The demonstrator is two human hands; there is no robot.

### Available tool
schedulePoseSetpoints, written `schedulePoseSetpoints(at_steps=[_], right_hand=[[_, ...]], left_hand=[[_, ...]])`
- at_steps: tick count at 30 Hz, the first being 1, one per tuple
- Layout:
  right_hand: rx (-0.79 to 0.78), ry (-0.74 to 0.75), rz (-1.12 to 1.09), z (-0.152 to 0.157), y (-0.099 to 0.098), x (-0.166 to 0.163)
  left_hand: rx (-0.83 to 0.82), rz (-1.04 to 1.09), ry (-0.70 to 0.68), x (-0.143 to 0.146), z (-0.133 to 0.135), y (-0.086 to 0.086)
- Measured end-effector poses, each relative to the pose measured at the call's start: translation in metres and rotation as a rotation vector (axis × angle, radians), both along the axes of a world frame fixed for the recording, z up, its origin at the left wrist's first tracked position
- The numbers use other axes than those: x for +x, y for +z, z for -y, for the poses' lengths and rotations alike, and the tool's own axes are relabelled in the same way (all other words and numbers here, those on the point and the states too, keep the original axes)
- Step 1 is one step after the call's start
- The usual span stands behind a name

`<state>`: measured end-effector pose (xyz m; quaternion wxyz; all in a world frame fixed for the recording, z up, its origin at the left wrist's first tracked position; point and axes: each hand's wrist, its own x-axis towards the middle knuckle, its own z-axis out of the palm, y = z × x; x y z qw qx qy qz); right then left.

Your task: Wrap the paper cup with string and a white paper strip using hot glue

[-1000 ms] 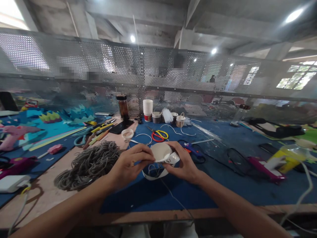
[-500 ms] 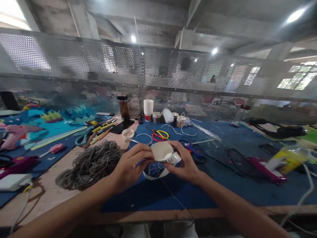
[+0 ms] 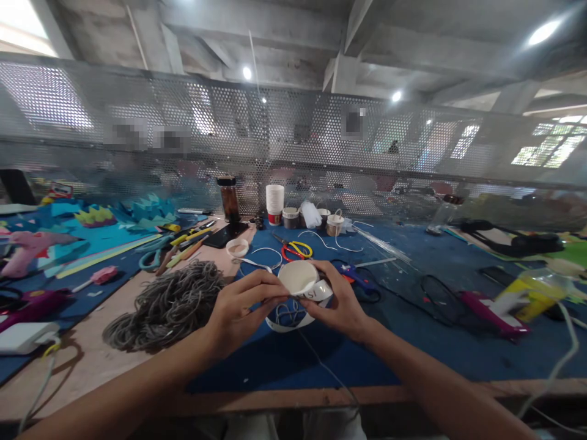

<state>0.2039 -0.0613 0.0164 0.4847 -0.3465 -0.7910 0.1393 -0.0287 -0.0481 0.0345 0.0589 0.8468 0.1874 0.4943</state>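
Note:
A white paper cup [image 3: 298,278] is held up at the middle, its open mouth facing me. A white paper strip with dark letters [image 3: 318,292] curves along its near right side. My left hand [image 3: 243,304] pinches the strip at the cup's left, thumb and fingers closed. My right hand [image 3: 342,304] is wrapped round the cup's right side, its thumb at the strip. Just below the cup is a white ring-shaped rim [image 3: 280,329], with loose grey cord [image 3: 290,313] inside it. Whether the rim is a bowl or a strip, I cannot tell.
Left of my hands lies a heap of grey cord [image 3: 169,305]. Beyond are scissors [image 3: 297,249], a tape roll [image 3: 237,247], stacked paper cups [image 3: 275,205] and a brown bottle [image 3: 228,198]. A purple glue gun [image 3: 493,313] lies right. Perforated metal screening [image 3: 298,140] stands behind.
My left hand's fingers have closed together at the cup's left side. The lettered strip has turned slightly and now stretches toward the left hand. The cup has barely shifted.

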Motion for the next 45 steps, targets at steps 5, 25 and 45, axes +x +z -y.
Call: schedulePoseSetpoints(at_steps=[5, 25, 45], right_hand=[[0.057, 0.001, 0.056, 0.0, -0.001, 0.002], [0.145, -0.058, 0.137, 0.0, -0.005, 0.001], [0.134, -0.067, 0.135, 0.0, -0.007, -0.002]], left_hand=[[-0.034, -0.057, 0.045, 0.004, 0.001, 0.001], [-0.091, -0.075, 0.084, 0.02, 0.009, 0.002], [0.015, -0.12, 0.086, 0.02, 0.01, 0.006]])
